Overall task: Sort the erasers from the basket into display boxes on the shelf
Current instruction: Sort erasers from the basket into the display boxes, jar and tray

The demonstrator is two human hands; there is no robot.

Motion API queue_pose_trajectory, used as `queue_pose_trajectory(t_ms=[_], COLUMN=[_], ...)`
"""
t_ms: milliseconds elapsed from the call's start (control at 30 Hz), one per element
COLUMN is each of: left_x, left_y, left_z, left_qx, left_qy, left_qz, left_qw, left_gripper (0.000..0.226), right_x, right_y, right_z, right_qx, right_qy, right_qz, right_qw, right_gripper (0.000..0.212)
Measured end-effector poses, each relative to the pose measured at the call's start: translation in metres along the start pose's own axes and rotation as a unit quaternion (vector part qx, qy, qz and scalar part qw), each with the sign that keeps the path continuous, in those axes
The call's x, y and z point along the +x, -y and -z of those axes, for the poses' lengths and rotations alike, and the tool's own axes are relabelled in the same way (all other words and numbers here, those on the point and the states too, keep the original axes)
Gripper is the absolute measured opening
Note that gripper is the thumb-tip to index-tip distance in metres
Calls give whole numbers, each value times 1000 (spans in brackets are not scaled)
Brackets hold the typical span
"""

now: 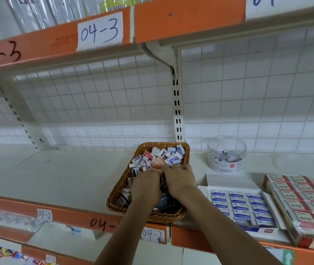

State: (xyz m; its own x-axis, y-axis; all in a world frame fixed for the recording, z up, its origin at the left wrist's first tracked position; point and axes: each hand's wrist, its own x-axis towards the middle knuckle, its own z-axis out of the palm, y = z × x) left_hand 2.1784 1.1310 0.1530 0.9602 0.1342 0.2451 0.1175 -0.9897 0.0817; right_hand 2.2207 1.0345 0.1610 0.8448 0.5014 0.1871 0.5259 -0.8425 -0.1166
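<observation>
Reaching into basket [118, 188] on shelf [66, 173] with left hand [146, 185] and right hand [179, 180] side by side, fingertips hidden among erasers [160, 155]. Cannot tell whether either grasps anything.

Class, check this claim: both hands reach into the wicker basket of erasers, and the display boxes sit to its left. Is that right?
No. The head view shows the display boxes to the right of the wicker basket. The left hand and right hand do reach into it.

Head-worn view, facing down, near shelf [66, 178]
</observation>
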Motion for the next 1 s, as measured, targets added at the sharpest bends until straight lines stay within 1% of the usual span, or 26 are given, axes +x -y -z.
queue_pose_trajectory(t_ms=[133,267,333,400,500,600,700,767,867,933,1000], left_x=[-2,-3,-2,3,11,22,31,36,38,39,39], left_y=[0,-3,-7,-14,-35,-59,-78,-87,-95,-98,-101], left_z=[3,7,11,12,15,12,7,2,-1,-1,1], left_qx=[-43,-106,-126,-153,-189,-213,-241,-265,-266,-273,-294], left_qy=[-32,-98,-109,-115,-121,-127,-99,-83,-72,-73,-71], left_qz=[-5,-15,-13,-12,-14,-31,-42,-53,-71,-77,-76], left_qw=[999,989,986,982,974,968,965,959,959,956,950], left_gripper=[25,31,29,24,22,24,23,21,21,20,18], right_x=[-5,-12,-14,-15,-17,-19,-20,-20,-21,-19,-18], right_y=[-2,-5,-12,-25,-48,-73,-100,-120,-143,-154,-160], right_z=[4,11,14,16,22,28,33,38,45,47,47], right_qx=[34,86,102,119,150,188,199,206,225,235,241], right_qy=[-20,-97,-135,-155,-165,-170,-176,-183,-187,-169,-145], right_qz=[-18,-22,-15,-22,-47,-79,-113,-140,-178,-198,-205], right_qw=[999,991,985,980,974,964,957,951,940,936,937], right_gripper=[36,39,37,34,32,29,29,32,44,52,55])
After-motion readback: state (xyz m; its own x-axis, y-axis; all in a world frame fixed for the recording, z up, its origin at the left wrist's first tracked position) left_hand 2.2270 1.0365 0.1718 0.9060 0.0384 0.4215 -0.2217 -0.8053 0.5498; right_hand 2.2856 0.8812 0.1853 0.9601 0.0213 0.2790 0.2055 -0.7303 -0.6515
